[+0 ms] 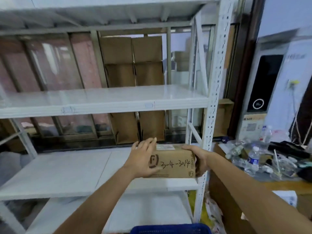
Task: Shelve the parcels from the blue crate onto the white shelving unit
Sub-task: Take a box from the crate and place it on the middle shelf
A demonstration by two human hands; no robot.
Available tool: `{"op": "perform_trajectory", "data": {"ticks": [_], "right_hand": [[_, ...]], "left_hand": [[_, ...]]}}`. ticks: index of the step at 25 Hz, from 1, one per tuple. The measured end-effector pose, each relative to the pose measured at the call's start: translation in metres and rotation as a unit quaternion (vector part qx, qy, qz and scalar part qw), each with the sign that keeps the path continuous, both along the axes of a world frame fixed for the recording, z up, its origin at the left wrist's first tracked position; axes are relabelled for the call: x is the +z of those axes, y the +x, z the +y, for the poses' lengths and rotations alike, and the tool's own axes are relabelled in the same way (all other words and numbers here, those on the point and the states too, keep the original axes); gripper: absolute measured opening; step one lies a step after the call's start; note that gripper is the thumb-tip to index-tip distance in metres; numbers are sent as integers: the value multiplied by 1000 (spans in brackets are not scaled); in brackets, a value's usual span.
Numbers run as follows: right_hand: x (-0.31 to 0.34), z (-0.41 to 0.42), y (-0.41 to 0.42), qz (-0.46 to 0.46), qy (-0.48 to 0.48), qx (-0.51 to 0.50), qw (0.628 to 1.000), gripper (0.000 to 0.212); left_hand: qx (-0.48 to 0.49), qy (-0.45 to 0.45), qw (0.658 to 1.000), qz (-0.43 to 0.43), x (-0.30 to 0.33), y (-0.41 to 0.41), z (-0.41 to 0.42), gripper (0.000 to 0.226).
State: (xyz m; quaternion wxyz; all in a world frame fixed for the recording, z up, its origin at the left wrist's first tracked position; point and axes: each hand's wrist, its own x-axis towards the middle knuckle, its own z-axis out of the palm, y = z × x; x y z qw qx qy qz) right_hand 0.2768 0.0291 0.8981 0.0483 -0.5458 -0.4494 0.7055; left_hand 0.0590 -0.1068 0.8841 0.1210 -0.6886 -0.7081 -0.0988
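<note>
I hold both arms extended: left hand (143, 159) flat against the parcel's (175, 163) left end, right hand (196, 159) gripping its right end.

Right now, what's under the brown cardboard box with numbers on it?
The brown cardboard box sits on the white metal shelf. Its bottom face is hidden, so anything squashed beneath can't be seen.
</note>
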Motion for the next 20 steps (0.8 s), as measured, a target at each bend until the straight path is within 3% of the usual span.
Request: {"op": "perform_trajectory", "data": {"ticks": [1, 2, 4, 6, 7, 9, 13, 17, 20], "right_hand": [[20, -2, 2, 12, 17, 3, 1000, 68], [39, -3, 4, 22, 33, 8, 999, 62], [69, -4, 9, 39, 62, 21, 997, 56], [94, -3, 12, 56, 85, 41, 994, 51], [105, -2, 14, 58, 100, 49, 992, 51], [132, -1, 18, 68, 131, 60, 987, 56], [189, 6, 20, 122, 206, 45, 970, 72], [237, 7, 0, 197, 320, 50, 925, 48], [251, 24, -39, 247, 363, 25, 898, 31]], "left_hand": [[68, 7, 992, -106, 21, -3, -2, 109], [128, 4, 961, -244, 42, -9, -3, 107], [180, -50, 836, -516, 80, -21, -9, 107], [160, -139, 720, -661, 107, -21, -19, 100], [132, -170, 694, -687, 120, -17, -23, 90], [88, -158, 673, -717, 147, -8, -24, 66], [60, -46, 679, -730, 207, 3, -10, 55], [64, 74, 688, -719, 252, -1, 11, 43], [49, 128, 675, -725, 269, -27, 37, 54]]}}
